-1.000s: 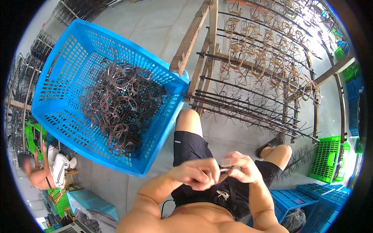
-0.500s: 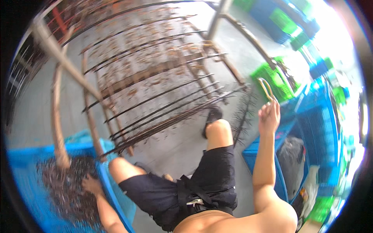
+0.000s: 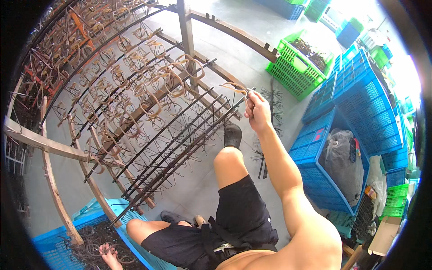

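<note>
A tan curved loop [image 3: 235, 86] is pinched in my right hand [image 3: 258, 110], whose fingers are closed beside the right ends of dark hooked rods [image 3: 175, 159] on a metal rack. Whether the loop touches a rod, I cannot tell. At the lower left, my left hand [image 3: 109, 255] reaches into a blue crate [image 3: 54, 245] of dark curved strips [image 3: 96, 247]. Its fingers are curled onto some of these strips. Similar tan loops [image 3: 150, 110] hang in rows from the rack's farther rods.
The rack's upright post [image 3: 185, 40] and brown bars rise ahead. A green crate [image 3: 297, 67] with dark pieces stands at the far right. Nearer are stacked blue crates [image 3: 360, 101] and one holding a grey plastic bag [image 3: 342, 157]. A bristly rod [image 3: 271, 103] lies on the floor.
My view has turned, shifting the rack left. My right hand, still holding the loop, has come from beside the green crate to the rod ends. My left hand stays in the blue crate.
</note>
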`<action>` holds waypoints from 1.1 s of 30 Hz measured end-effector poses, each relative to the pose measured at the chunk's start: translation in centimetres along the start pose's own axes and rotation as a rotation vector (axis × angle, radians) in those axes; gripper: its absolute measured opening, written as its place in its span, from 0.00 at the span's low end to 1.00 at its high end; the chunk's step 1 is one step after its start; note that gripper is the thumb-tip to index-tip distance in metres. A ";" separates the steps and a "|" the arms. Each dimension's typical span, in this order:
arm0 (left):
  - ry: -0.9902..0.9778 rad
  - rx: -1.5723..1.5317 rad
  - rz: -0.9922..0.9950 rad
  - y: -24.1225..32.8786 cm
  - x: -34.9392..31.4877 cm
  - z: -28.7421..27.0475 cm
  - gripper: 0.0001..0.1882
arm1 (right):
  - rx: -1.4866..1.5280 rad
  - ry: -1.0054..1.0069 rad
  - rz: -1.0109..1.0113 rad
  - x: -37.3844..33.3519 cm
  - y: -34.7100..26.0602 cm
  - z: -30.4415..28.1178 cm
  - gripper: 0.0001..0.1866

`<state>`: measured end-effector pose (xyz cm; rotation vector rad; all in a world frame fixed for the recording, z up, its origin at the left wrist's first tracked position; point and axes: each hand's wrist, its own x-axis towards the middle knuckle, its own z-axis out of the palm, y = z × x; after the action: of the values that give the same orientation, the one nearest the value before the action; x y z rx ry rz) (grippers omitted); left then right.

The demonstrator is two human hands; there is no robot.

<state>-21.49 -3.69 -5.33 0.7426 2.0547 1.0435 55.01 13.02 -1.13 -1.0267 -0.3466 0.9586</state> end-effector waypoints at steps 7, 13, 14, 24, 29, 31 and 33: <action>-0.185 -0.330 -0.338 10.1 -10.1 7.1 0.08 | -0.075 0.004 0.005 0.0 -0.3 1.3 0.07; -0.154 -0.436 -0.406 5.8 -7.0 5.5 0.09 | -0.311 0.011 -0.208 -1.4 1.9 2.5 0.10; -0.119 -0.473 -0.415 5.6 -6.8 5.6 0.10 | -0.381 0.008 -0.327 -1.0 2.6 2.2 0.10; -0.021 -0.773 -0.286 6.3 -7.3 1.3 0.14 | -0.678 0.020 -0.332 -0.1 0.2 0.6 0.12; -0.337 -0.928 -0.065 11.4 -12.5 2.0 0.15 | -0.698 0.000 -0.313 0.2 -0.3 0.6 0.12; -0.271 -0.973 0.004 15.1 -17.3 6.2 0.17 | -0.587 -0.014 -0.263 0.7 0.0 1.1 0.11; -0.363 -0.979 -0.027 16.9 -20.3 9.3 0.16 | -0.391 -0.053 -0.061 1.1 -1.0 0.8 0.11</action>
<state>0.63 -5.98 11.66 0.3353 1.0332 1.5564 55.59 14.19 -0.10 -1.3382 -0.6230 0.8818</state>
